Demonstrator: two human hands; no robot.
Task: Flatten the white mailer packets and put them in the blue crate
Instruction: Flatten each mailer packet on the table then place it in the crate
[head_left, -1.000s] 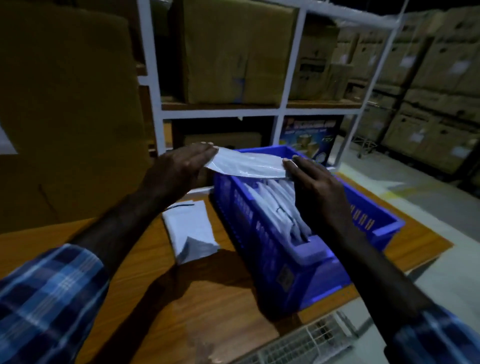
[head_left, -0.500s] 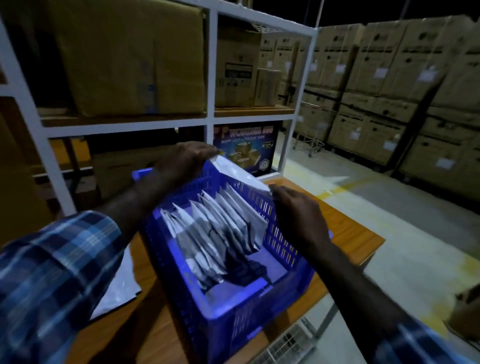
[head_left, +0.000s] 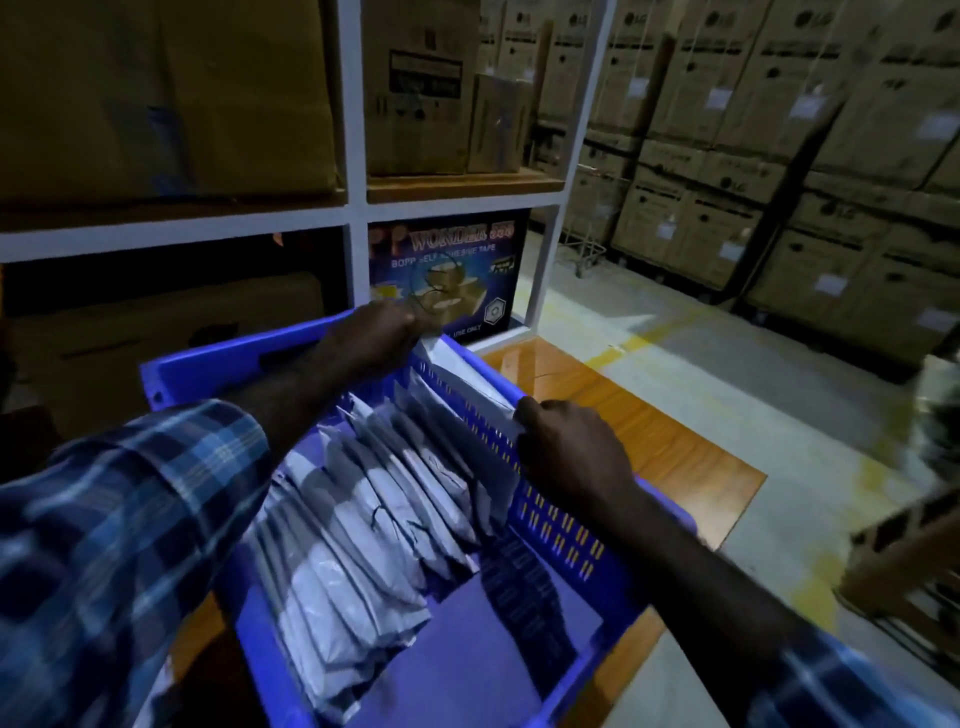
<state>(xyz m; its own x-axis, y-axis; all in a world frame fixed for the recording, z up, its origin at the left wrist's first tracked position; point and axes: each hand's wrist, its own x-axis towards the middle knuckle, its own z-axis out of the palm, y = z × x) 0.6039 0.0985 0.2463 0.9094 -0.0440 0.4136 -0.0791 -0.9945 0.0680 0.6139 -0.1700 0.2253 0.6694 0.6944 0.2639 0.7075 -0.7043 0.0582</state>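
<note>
Both hands pinch a white packet (head_left: 467, 382) at the far wall of the blue crate (head_left: 218, 364): left hand (head_left: 374, 332) on its far end, right hand (head_left: 566, 452) on its near end. Other packets (head_left: 363, 519) stand filed inside, on the worktop (head_left: 649, 441).

Both arms reach forward, left hand (head_left: 375, 336) and right hand (head_left: 567, 451) each apparently closed in a pinching grip.

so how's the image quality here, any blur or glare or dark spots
Head view: dim overall, shelf boxes murky; plaid sleeve and right-edge carton motion-smeared; glare on the wooden table; wide-angle bends the shelf posts; blue crate and packets fairly sharp.
</note>
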